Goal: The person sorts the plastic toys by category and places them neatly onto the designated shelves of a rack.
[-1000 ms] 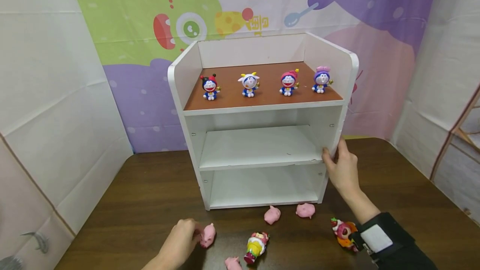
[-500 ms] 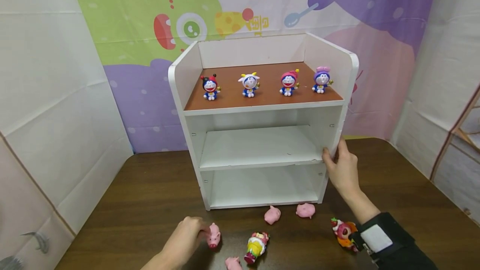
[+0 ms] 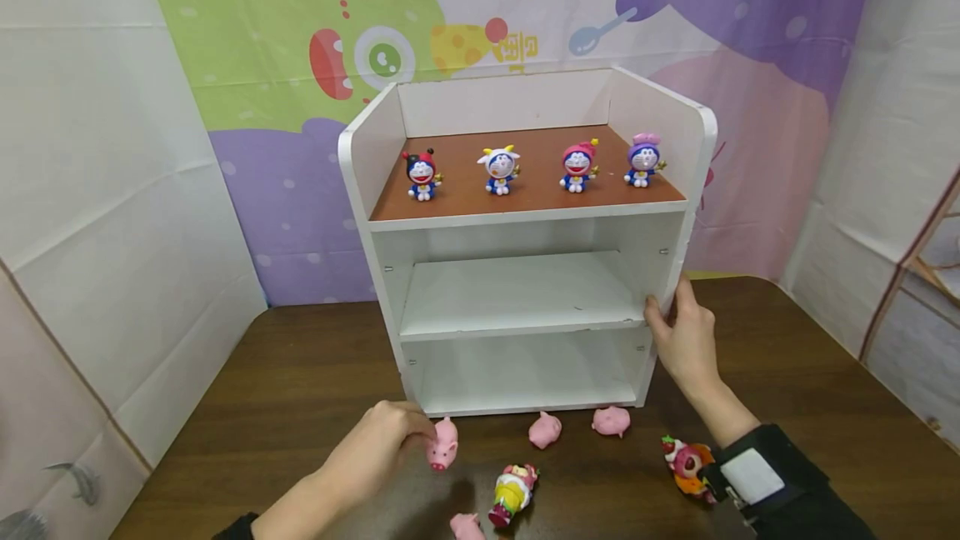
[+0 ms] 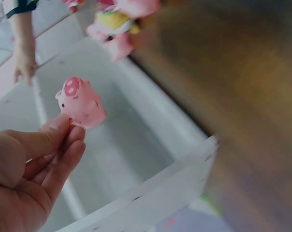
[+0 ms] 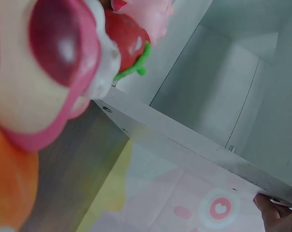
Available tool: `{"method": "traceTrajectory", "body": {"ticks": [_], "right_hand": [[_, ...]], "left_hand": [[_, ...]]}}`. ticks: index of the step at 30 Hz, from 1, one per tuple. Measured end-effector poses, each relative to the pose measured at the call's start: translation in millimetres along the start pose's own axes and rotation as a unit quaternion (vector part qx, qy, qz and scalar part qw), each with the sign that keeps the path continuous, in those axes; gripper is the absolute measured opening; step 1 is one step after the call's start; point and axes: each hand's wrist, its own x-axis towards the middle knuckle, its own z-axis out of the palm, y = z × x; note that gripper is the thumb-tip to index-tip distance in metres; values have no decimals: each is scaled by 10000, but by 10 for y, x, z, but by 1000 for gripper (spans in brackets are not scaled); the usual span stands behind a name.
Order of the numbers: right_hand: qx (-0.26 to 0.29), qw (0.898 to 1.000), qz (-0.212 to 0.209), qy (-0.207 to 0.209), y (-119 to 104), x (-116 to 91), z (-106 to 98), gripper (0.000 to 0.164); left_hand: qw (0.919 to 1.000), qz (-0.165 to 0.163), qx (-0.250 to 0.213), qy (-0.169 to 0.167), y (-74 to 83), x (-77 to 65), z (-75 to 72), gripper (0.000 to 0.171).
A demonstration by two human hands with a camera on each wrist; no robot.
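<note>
My left hand (image 3: 381,443) pinches a small pink toy pig (image 3: 443,445) between thumb and fingers, just in front of the shelf's lower left corner. In the left wrist view the pig (image 4: 80,102) faces the camera, with its snout and one dark eye showing. My right hand (image 3: 684,338) grips the right side panel of the white shelf unit (image 3: 521,330), thumb at its front edge and fingers behind. Two more pink pigs, a middle one (image 3: 545,430) and a right one (image 3: 611,421), lie by the shelf's base. Another pig (image 3: 467,527) is cut off at the bottom edge.
Several blue-and-white cat figurines (image 3: 499,170) stand in a row on the brown top shelf. A yellow-and-red figurine (image 3: 513,494) lies on the dark wooden table (image 3: 300,390). Near my right wrist lies a pink-and-orange figurine (image 3: 687,467). A printed curtain (image 3: 285,190) hangs behind.
My left hand has lifted the pig and moved it forward and right, toward the shelf. The pig has turned so its snout faces the viewer. The right hand holds its place.
</note>
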Motion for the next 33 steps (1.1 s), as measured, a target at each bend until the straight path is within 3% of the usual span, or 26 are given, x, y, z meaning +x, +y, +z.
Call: {"method": "traceTrajectory", "body": {"ticks": [7, 14, 28, 33], "right_hand": [[-15, 10000, -6, 29, 2, 6, -1, 29], [-27, 10000, 9, 14, -3, 3, -3, 30], [-6, 10000, 27, 0, 0, -4, -2, 31], [-10, 10000, 29, -1, 2, -1, -2, 31]], "left_hand": [[9995, 179, 250, 93, 119, 248, -346, 16], [9978, 303, 534, 232, 101, 462, -559, 17], [9923, -282, 1182, 260, 36, 796, -660, 17], [9888, -314, 1419, 350, -43, 881, -642, 20]]}}
